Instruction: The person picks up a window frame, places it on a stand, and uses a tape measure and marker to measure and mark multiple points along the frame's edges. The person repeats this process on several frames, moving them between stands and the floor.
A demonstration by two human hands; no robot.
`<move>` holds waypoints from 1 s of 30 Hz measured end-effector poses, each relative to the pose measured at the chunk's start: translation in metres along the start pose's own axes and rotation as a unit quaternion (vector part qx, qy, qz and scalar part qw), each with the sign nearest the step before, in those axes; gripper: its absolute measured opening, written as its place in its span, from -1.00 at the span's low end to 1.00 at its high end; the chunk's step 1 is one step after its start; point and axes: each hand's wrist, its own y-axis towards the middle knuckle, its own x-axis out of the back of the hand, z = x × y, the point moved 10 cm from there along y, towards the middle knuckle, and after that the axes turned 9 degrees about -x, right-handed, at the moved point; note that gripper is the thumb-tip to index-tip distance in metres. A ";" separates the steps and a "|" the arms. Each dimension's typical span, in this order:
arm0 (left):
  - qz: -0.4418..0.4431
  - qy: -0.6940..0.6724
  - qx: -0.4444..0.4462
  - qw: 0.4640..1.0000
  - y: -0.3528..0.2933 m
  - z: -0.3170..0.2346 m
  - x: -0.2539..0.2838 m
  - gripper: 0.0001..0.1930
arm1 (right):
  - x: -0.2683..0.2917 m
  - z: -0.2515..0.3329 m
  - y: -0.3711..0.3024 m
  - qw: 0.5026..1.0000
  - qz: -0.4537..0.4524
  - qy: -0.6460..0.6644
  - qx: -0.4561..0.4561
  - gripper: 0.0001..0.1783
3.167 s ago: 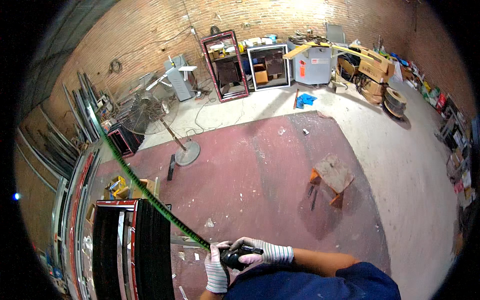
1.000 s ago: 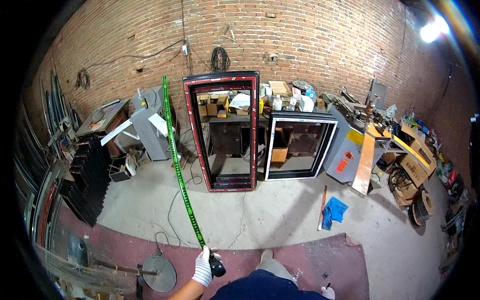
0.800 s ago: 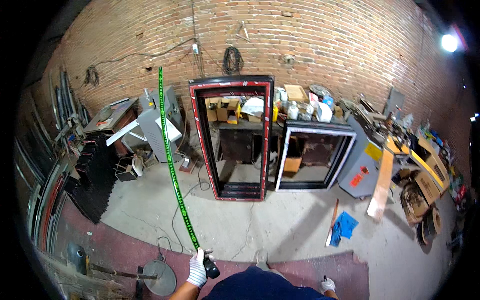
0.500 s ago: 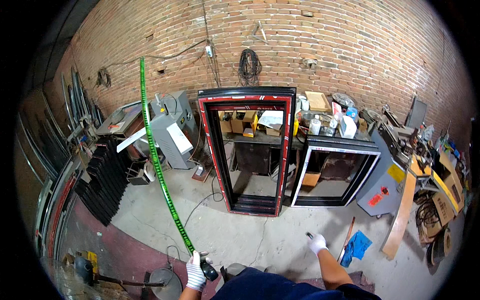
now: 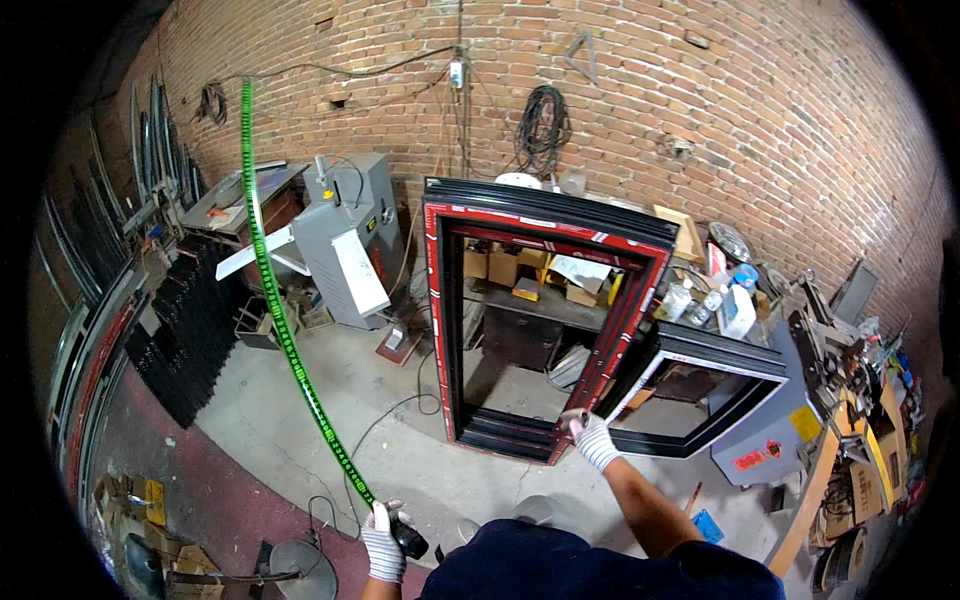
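Note:
My left hand, in a white striped glove, is closed round the black case of a tape measure near the lower edge. Its bright green blade runs out long and slightly curved, up and away to the left. A tall black window frame with red protective film stands upright in the middle. At its lower right corner is my gloved right hand, fingers pinched together over the frame's edge. Whatever lies between those fingers is too small to make out. I cannot tell whether they touch the frame.
A smaller black frame with a white face stands right of the tall one. Behind them is a cluttered workbench. A grey machine and stacked black profiles are at left. A cable crosses the floor.
My right hand has moved up and left from above the floor to the tall frame's lower corner. That frame now appears turned and tilted. The left hand still holds the extended tape measure.

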 end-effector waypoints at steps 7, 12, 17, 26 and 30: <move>-0.148 0.051 -0.063 0.986 0.007 -0.033 0.041 -0.44 | -0.031 0.201 0.174 0.968 0.027 0.241 0.064 -0.71; -0.304 0.014 -0.060 0.951 -0.040 -0.039 0.022 -0.41 | -0.076 0.309 0.264 0.898 0.104 0.426 0.049 -0.45; -0.394 -0.010 -0.057 0.917 -0.071 -0.027 -0.019 -0.40 | -0.107 0.360 0.283 0.793 0.160 0.579 0.099 -0.81; -0.426 -0.021 -0.045 0.903 -0.051 -0.071 -0.121 -0.42 | -0.107 0.371 0.301 0.845 0.181 0.477 0.162 -0.77; -0.443 -0.013 -0.038 0.895 -0.054 -0.089 -0.147 -0.43 | -0.121 0.372 0.304 0.907 0.077 0.323 0.260 -0.68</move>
